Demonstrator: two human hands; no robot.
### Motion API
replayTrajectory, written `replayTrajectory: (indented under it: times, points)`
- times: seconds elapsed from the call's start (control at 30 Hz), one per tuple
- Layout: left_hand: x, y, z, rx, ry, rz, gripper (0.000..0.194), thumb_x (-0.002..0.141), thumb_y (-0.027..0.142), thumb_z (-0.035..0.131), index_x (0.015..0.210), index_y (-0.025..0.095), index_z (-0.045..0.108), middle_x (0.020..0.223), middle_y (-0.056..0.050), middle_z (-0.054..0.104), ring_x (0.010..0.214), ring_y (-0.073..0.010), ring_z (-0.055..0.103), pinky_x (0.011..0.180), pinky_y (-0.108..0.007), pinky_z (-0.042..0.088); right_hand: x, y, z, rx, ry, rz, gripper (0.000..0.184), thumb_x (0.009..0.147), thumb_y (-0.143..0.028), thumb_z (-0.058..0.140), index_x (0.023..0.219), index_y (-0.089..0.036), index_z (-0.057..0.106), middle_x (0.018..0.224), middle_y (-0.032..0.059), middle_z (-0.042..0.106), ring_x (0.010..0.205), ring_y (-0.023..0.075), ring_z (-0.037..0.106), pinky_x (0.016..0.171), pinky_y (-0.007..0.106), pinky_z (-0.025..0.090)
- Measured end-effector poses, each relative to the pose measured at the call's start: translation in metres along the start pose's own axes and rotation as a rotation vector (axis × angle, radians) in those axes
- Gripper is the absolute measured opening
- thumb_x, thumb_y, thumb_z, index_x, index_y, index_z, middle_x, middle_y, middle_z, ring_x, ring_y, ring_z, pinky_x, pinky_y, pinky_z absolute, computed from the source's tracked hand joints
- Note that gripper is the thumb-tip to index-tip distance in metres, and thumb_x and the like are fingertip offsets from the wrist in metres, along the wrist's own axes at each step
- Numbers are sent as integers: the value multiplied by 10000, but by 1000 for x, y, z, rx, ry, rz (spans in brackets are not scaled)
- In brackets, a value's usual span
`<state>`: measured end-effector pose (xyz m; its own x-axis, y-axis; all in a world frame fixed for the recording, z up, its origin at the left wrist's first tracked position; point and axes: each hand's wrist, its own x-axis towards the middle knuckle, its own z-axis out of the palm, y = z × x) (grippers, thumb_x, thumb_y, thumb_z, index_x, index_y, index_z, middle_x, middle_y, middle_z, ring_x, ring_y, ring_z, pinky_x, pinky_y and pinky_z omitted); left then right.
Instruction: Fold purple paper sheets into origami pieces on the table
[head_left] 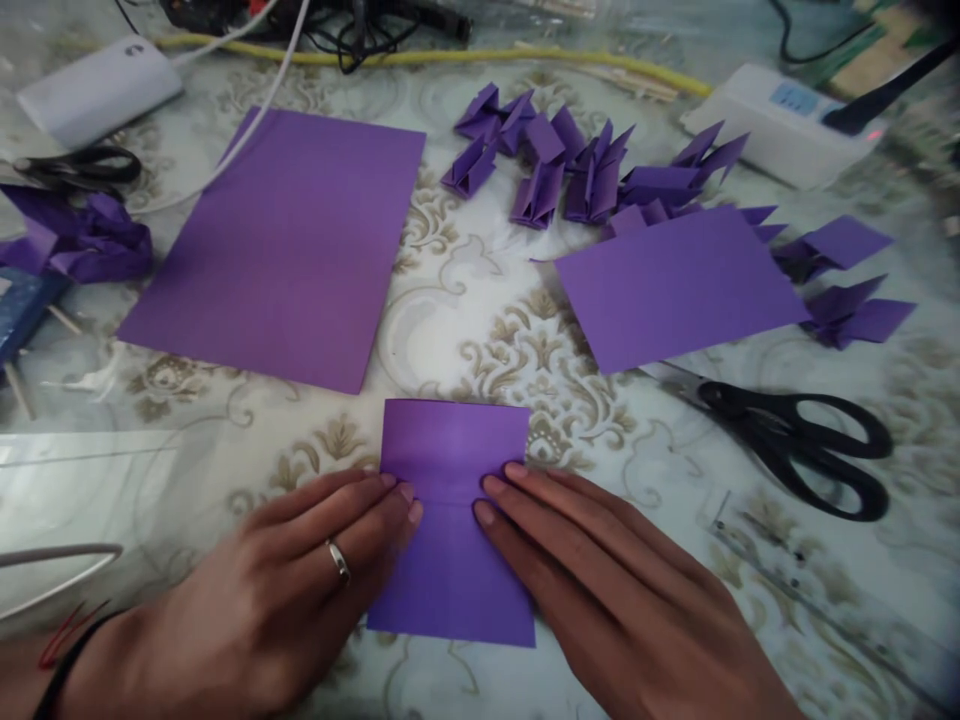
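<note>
A small purple paper sheet (454,580) lies in front of me, with a faint crease across its middle. My left hand (315,560) rests on its left edge, fingers side by side and fingertips on the paper near the crease. From the other side, my right hand (600,570) lies with outstretched fingers over the right edge. Neither thumb shows, and I see no grip on the sheet. Beyond my hands are a large purple sheet (292,240) at the left and a smaller purple rectangle (679,290) at the right. Black-handled scissors (787,430) lie partly under that rectangle.
Several folded purple paper pieces (540,165) cluster at the back right. A white power strip (787,125) stands behind them. Back left are a white power bank (101,90), a second pair of scissors (82,165) and crumpled purple paper (97,240). A yellow cable (480,57) crosses the back.
</note>
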<state>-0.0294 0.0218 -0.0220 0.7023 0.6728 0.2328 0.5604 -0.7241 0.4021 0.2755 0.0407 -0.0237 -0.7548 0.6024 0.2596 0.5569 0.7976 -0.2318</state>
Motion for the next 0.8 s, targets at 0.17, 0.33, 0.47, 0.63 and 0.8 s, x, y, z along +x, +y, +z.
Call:
replayTrajectory:
  times: [0.17, 0.33, 0.47, 0.63, 0.8]
  points:
    - [-13, 2, -6, -3, 14, -9, 375, 1118, 38, 416, 1364, 69, 699, 1434, -139, 747, 1508, -261, 573, 1269, -421, 517, -8, -1, 7, -51, -3, -33, 447, 1062, -67, 467, 1453, -76, 684, 1551, 108, 685, 1511, 297, 573, 1338, 491, 421]
    - [14, 9, -11, 29, 59, 0, 224, 1133, 87, 515, 1199, 95, 729, 1238, -92, 811, 1270, -241, 719, 1200, -445, 574, -11, -5, 6, -68, -27, -31, 439, 1067, -82, 482, 1457, -66, 682, 1571, 114, 668, 1520, 306, 559, 1332, 477, 425]
    - [42, 12, -12, 57, 28, 20, 339, 1143, 71, 406, 1059, 121, 731, 993, -73, 804, 999, -218, 764, 1037, -399, 656, -8, -7, 3, -60, -36, -28, 451, 1073, -89, 439, 1446, -43, 688, 1566, 135, 669, 1514, 331, 558, 1216, 486, 563]
    - [34, 7, -4, 53, -16, 117, 325, 1096, 7, 415, 1261, 46, 693, 1321, -160, 777, 1471, -271, 595, 1232, -434, 552, -3, -6, 2, -46, -14, -13, 462, 1040, -53, 443, 1417, -35, 709, 1516, 139, 709, 1477, 317, 580, 1176, 472, 599]
    - [22, 4, -1, 62, -46, 120, 379, 1099, 16, 407, 1372, 42, 669, 1453, -159, 735, 1586, -268, 485, 1253, -416, 528, -8, -10, 6, -49, 3, 41, 413, 1059, -88, 480, 1387, -33, 724, 1443, 147, 749, 1365, 344, 635, 1118, 495, 621]
